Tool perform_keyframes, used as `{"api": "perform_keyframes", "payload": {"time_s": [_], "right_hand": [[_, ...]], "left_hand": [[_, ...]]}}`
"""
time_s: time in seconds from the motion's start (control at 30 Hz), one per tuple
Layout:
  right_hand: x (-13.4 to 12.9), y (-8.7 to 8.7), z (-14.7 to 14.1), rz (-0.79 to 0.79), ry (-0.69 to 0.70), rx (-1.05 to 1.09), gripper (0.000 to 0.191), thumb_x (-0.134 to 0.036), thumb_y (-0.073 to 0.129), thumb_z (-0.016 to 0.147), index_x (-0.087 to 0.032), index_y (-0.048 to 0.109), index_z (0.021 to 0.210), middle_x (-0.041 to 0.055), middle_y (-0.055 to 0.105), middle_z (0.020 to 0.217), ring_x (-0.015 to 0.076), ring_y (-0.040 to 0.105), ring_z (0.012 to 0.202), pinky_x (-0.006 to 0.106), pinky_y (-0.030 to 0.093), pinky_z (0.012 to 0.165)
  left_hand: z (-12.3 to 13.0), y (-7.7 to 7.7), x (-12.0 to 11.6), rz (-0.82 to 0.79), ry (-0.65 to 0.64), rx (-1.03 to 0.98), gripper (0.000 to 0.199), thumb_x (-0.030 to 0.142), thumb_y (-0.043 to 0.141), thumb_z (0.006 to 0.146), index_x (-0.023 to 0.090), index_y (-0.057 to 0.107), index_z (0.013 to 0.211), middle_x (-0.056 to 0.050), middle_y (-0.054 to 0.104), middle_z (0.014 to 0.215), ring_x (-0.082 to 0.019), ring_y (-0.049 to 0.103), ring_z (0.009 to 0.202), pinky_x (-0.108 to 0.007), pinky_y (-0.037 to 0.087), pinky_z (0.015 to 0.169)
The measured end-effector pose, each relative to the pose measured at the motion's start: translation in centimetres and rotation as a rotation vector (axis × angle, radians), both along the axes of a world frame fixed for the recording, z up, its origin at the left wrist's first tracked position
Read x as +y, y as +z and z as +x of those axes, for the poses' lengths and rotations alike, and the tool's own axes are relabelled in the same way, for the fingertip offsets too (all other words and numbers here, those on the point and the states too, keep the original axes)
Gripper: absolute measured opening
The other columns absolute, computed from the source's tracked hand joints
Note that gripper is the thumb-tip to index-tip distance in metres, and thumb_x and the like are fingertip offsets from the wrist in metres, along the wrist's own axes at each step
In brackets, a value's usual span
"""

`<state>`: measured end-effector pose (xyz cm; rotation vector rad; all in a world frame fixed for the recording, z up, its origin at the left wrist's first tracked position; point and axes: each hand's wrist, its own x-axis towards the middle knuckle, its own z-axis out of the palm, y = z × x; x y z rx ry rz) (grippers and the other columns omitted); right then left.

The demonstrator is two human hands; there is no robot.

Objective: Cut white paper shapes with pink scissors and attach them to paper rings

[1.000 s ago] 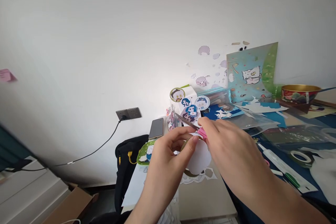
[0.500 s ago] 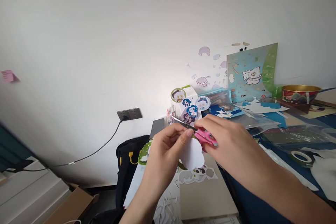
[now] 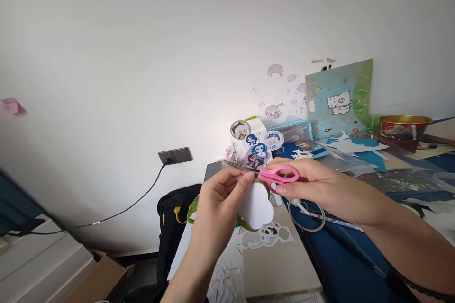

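Note:
My left hand (image 3: 222, 199) pinches the upper edge of a white paper piece (image 3: 258, 206), with an olive-green rim showing round part of it. My right hand (image 3: 305, 182) holds pink-handled scissors (image 3: 279, 176), their blades pointing left over the left fingertips at the paper's top. Below the paper, cut-out leftovers (image 3: 272, 234) lie on a beige board (image 3: 280, 270). Behind the hands, round and figure stickers (image 3: 259, 150) are on a white box. A green item (image 3: 192, 209) is partly hidden behind my left wrist.
A socket (image 3: 175, 155) with a plugged cable is on the wall. A black bag (image 3: 167, 213) stands left of the table. At right are a red and gold bowl (image 3: 405, 128), blue paper scraps (image 3: 369, 158), plastic sleeves and a coiled white cable (image 3: 322, 222). Paper strips lie at the front.
My right hand has turned and lowered its forearm, so the scissors' pink loops now show broadly. The paper has shifted slightly left with my left hand. The coiled cable has come into sight.

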<state>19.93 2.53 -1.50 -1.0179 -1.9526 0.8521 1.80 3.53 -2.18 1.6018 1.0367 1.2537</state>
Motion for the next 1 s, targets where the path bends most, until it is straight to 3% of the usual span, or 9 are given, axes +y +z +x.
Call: {"api": "perform_keyframes", "payload": {"time_s": [0.13,0.23,0.33,0.47,0.6,0.77,0.87,1.0], "right_hand": [[-0.1,0.1,0.1,-0.018,0.036,0.038,0.015,-0.021,0.05,0.087,-0.021,0.065,0.084,0.0021,0.061,0.082,0.0177,0.057,0.075,0.03,0.046,0.068],[0.0,0.3,0.6,-0.049,0.067,0.034,0.023,-0.024,0.045,0.091,-0.02,0.066,0.082,0.0,0.058,0.068,0.0161,0.056,0.068,0.033,0.045,0.076],[0.4,0.3,1.3,-0.088,0.032,0.118,0.023,-0.028,0.044,0.093,-0.019,0.065,0.095,-0.0011,0.057,0.063,0.0152,0.055,0.064,0.034,0.043,0.079],[0.7,0.0,1.0,-0.071,-0.132,0.179,0.022,-0.03,0.05,0.089,-0.022,0.061,0.106,-0.0008,0.057,0.073,0.0146,0.054,0.065,0.029,0.044,0.067],[0.6,-0.3,-0.2,-0.051,-0.224,0.148,0.026,-0.033,0.054,0.085,-0.025,0.062,0.109,0.0002,0.059,0.08,0.0158,0.058,0.07,0.028,0.046,0.065],[0.4,-0.5,-0.7,-0.078,-0.16,0.149,0.028,-0.031,0.056,0.084,-0.025,0.062,0.111,0.0022,0.065,0.085,0.0178,0.062,0.074,0.029,0.048,0.065],[0.4,-0.6,-0.6,-0.064,-0.116,0.134,0.025,-0.027,0.057,0.084,-0.025,0.063,0.107,0.0048,0.067,0.091,0.022,0.063,0.086,0.031,0.049,0.067],[0.4,-0.4,-0.8,-0.071,-0.12,0.151,0.018,-0.026,0.055,0.084,-0.025,0.064,0.099,0.0038,0.066,0.1,0.0214,0.06,0.093,0.03,0.048,0.07]], "left_hand": [[-0.3,0.2,-0.1,-0.006,0.0,0.007,0.019,0.03,0.067,0.078,0.015,0.064,0.066,0.001,0.061,0.057,-0.008,0.048,0.05,-0.018,0.032,0.045],[-0.5,0.3,0.1,-0.031,0.002,0.033,0.017,0.031,0.066,0.079,0.015,0.067,0.072,0.0,0.064,0.063,-0.01,0.051,0.054,-0.02,0.034,0.049],[-0.7,0.2,0.5,-0.045,-0.018,0.073,0.017,0.032,0.065,0.08,0.016,0.07,0.081,-0.003,0.069,0.071,-0.013,0.056,0.06,-0.021,0.037,0.052],[-0.9,-0.1,0.5,-0.04,-0.061,0.129,0.018,0.033,0.062,0.083,0.018,0.069,0.089,-0.004,0.071,0.081,-0.015,0.06,0.069,-0.021,0.04,0.056],[-0.9,-0.2,-0.1,0.011,-0.105,0.182,0.019,0.032,0.057,0.086,0.021,0.065,0.1,-0.004,0.071,0.087,-0.017,0.061,0.079,-0.022,0.043,0.059],[-0.7,-0.1,-0.6,0.035,-0.115,0.201,0.02,0.028,0.057,0.086,0.021,0.063,0.104,-0.006,0.069,0.092,-0.019,0.062,0.088,-0.024,0.046,0.065],[-0.7,0.0,-0.7,0.038,-0.135,0.177,0.02,0.026,0.059,0.084,0.021,0.064,0.103,-0.007,0.069,0.098,-0.02,0.062,0.092,-0.026,0.047,0.071],[-0.6,-0.1,-0.5,-0.085,-0.159,0.045,0.025,0.026,0.068,0.078,0.02,0.063,0.101,-0.006,0.069,0.092,-0.016,0.063,0.076,-0.024,0.047,0.06]]}}
